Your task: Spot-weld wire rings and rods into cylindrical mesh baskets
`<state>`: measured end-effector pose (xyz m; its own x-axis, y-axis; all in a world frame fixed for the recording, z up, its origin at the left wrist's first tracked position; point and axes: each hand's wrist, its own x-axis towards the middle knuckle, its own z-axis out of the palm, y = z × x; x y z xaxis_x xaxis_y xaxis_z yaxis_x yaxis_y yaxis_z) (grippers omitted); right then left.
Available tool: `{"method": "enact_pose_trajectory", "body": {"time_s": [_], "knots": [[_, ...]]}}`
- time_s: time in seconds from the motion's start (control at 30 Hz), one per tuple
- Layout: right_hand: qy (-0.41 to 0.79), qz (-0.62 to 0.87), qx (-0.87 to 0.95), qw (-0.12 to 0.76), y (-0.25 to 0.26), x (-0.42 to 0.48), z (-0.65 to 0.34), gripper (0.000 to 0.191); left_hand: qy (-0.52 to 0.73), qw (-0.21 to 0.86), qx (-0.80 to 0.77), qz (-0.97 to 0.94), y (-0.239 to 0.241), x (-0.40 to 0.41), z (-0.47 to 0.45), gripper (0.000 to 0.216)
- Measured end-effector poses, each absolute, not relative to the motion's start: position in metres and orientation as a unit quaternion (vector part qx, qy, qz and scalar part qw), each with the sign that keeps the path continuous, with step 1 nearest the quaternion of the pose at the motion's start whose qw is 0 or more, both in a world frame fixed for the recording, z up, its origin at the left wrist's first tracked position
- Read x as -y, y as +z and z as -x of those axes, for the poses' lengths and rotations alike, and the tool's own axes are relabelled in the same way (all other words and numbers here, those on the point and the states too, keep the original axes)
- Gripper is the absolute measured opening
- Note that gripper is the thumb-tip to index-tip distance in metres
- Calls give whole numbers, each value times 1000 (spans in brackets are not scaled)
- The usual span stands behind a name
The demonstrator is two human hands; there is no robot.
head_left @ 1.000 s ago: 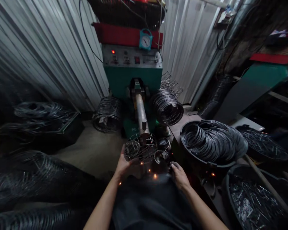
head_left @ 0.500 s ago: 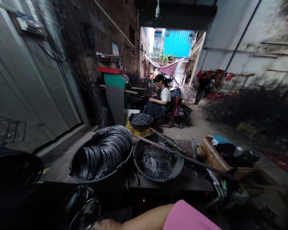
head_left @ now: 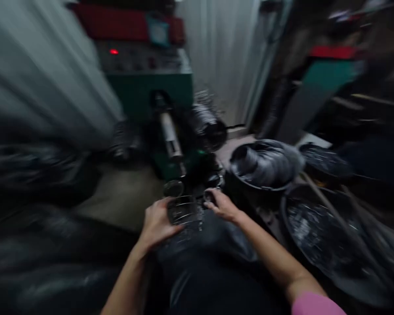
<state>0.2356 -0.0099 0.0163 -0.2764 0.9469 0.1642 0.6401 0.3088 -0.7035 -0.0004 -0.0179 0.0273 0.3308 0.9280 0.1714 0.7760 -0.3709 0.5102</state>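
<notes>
Left hand (head_left: 157, 224) and right hand (head_left: 222, 205) flank a wire cage (head_left: 184, 211).
Left hand grips its rim; right hand's hold too blurred to tell.

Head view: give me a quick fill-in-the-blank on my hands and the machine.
The left hand holds a round ____ cage.
The lamp on the green machine glows ____.
The right arm's sleeve is ____.
The tub of rings sits on the person's ____ side.
Missing: wire; red; pink; right.

Blurred view — left hand (head_left: 157, 223) and right hand (head_left: 223, 205) on wire basket (head_left: 184, 212), green machine (head_left: 151, 92) behind
</notes>
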Motion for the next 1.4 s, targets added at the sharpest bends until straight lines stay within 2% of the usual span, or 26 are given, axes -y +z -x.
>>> {"method": "enact_pose_trajectory", "body": {"time_s": [0.03, 0.13, 0.23, 0.33, 0.43, 0.5, 0.6, 0.73, 0.97, 1.07, 1.17, 1.4], "knots": [[254, 499, 783, 270, 19, 0, -229, 57, 208, 160, -555, -789, 31, 27, 16, 74], [238, 448, 842, 183, 26, -12, -205, 72, 179, 159, -569, -786, 36, 40, 31, 79], [228, 434, 866, 95, 33, -10, -185, 72, 176, 183, -572, -780, 33, 44, 29, 82], [223, 428, 874, 56, 33, -8, -176, 68, 186, 237, -563, -770, 27, 43, 40, 96], [212, 416, 882, 69, 26, -9, -175, 62, 233, 362, -519, -739, 20, 35, 69, 106], [208, 411, 883, 84, 20, -11, -179, 61, 276, 431, -489, -706, 14, 28, 90, 96], [221, 421, 874, 97, 11, -16, -185, 61, 282, 462, -473, -695, 2, 21, 113, 83], [251, 435, 859, 98, 2, -24, -192, 64, 266, 444, -462, -720, -8, 19, 118, 78], [290, 460, 832, 106, -5, -33, -194, 65, 224, 323, -522, -757, -7, 14, 102, 83], [300, 457, 829, 118, -6, -35, -194, 60, 217, 277, -541, -764, -12, 11, 95, 71], [301, 460, 826, 125, -6, -33, -194, 58, 236, 270, -533, -766, -16, 14, 93, 65], [310, 439, 832, 136, -5, -25, -186, 57, 272, 307, -540, -734, -13, 29, 104, 69]]}}
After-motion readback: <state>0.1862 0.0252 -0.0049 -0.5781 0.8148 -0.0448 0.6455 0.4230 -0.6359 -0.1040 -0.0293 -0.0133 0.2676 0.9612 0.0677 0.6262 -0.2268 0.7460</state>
